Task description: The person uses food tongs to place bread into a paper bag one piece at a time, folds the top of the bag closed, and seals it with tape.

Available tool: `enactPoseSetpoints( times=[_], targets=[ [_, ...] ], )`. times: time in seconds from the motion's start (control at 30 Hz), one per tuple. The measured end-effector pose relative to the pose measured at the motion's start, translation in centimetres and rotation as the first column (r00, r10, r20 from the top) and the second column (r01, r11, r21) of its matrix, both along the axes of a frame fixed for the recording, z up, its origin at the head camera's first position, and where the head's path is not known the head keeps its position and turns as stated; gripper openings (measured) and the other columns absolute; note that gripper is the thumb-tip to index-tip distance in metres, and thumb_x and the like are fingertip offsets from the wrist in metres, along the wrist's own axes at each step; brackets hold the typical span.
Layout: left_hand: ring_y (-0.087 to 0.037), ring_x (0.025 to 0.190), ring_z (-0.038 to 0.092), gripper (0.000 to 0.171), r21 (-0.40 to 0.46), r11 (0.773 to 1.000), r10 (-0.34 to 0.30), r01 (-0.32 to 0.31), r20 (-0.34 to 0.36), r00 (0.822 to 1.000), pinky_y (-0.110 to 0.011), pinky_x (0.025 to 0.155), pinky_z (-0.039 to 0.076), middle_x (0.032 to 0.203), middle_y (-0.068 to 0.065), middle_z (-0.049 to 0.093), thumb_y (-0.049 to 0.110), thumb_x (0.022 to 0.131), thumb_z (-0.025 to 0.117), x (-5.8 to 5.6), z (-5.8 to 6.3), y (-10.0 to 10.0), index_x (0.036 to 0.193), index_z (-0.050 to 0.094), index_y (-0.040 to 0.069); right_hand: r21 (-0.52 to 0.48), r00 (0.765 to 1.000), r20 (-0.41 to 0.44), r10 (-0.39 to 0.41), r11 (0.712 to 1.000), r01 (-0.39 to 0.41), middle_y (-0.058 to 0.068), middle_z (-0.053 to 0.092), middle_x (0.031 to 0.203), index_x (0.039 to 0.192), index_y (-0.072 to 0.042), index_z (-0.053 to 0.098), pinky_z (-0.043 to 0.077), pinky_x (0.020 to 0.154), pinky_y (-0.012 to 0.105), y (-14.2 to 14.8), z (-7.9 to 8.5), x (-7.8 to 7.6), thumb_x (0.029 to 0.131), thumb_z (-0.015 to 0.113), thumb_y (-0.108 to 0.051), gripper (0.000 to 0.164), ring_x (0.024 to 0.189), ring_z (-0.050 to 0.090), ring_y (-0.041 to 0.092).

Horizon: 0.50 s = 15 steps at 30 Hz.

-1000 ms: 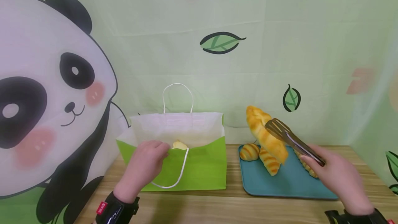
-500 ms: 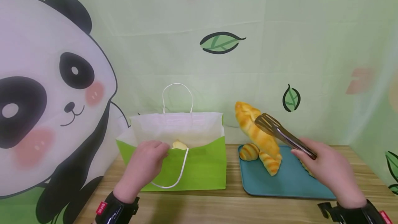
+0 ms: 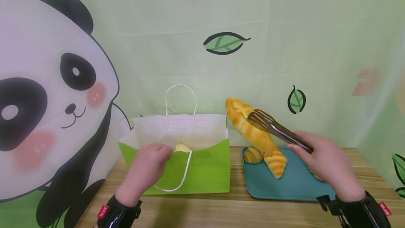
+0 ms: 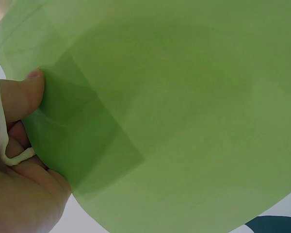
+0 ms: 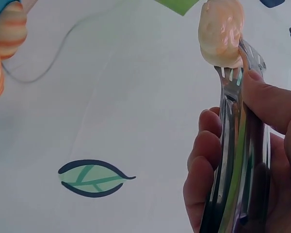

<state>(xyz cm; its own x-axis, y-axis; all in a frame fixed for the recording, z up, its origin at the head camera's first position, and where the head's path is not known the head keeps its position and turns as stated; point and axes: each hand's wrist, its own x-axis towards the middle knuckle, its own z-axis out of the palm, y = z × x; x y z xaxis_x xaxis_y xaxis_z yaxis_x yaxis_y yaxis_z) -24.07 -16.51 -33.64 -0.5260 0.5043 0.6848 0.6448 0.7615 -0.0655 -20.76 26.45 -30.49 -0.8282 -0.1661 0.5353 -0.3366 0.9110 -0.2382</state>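
My right hand (image 3: 326, 161) grips metal serving tongs (image 3: 278, 129), fingers and thumb wrapped round the arms in the right wrist view. A long golden bread loaf (image 3: 250, 126) is clamped in the slotted tips, tilted, over the left part of the blue tray (image 3: 303, 189). On the left, a green paper bag (image 3: 205, 171) with a white inside stands with its mouth spread. My left hand (image 3: 150, 163) pinches the bag's front edge between thumb and fingers, the white cord handle (image 4: 19, 156) lying over the fingers. A pale yellow piece (image 3: 182, 147) shows inside the bag.
A small striped roll (image 3: 253, 154) and a striped pointed bread (image 3: 276, 164) lie on the tray's left side; another bread piece sits partly behind my right hand. The wooden table (image 3: 202, 210) ends at a printed cloth backdrop (image 3: 177, 55). The bag's rear handle (image 3: 181, 86) stands up.
My right hand, with the tongs and the loaf, has moved left and slightly up toward the bag. The left hand and the bag have stayed in place.
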Motion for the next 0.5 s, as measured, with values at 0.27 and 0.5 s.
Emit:
enactPoseSetpoints(
  times=[0.27,0.5],
  targets=[
    [-0.014,0.062,0.056,0.021,-0.002,1.0,-0.001,0.001,-0.009,1.0,-0.029,0.06,0.044,0.069,0.002,0.061,-0.005,0.069,0.071,-0.1,0.0,0.0,0.082,0.065,0.01,0.027,0.998,-0.011,0.062,0.998,-0.062,0.002,0.064,0.092,0.113,-0.017,0.062,0.033,0.052,0.03,-1.8,1.5,-0.4,0.084,0.062,-0.044,0.04,0.064,0.048,0.015],
    [-0.015,0.062,0.055,0.021,-0.002,1.0,0.001,-0.001,-0.009,1.0,-0.029,0.06,0.044,0.069,0.002,0.061,-0.005,0.069,0.071,0.0,0.1,0.0,0.082,0.065,0.009,0.063,0.992,-0.051,0.117,0.992,-0.113,-0.002,0.064,0.091,0.115,-0.019,0.062,0.03,0.053,0.028,-3.3,2.4,-0.7,0.084,0.063,-0.043,0.039,0.063,0.045,0.011]
  ],
)
